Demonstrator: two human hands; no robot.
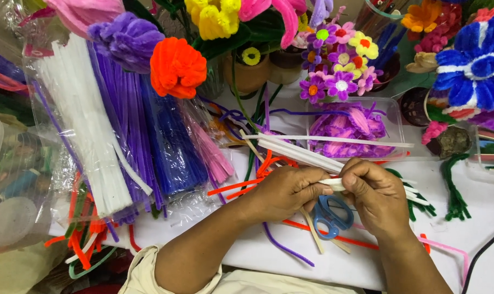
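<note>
Both hands, left hand (285, 191) and right hand (375, 194), have a tight grip on white pipe cleaners (334, 184) (blue scissors (332, 213) underneath on the bench (268, 256)).

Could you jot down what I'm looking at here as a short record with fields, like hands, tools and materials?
Left hand: pinches the white pipe cleaner by one end
Right hand: grips the same white pipe cleaner, fingers curled over it
Tool: blue-handled scissors lying on the white table below both hands
Loose stems: white stems fanned out behind the hands
Packs: white bundle and purple bundle in clear wrap, at left
Finished pieces: orange pompom flower, blue flower
</note>
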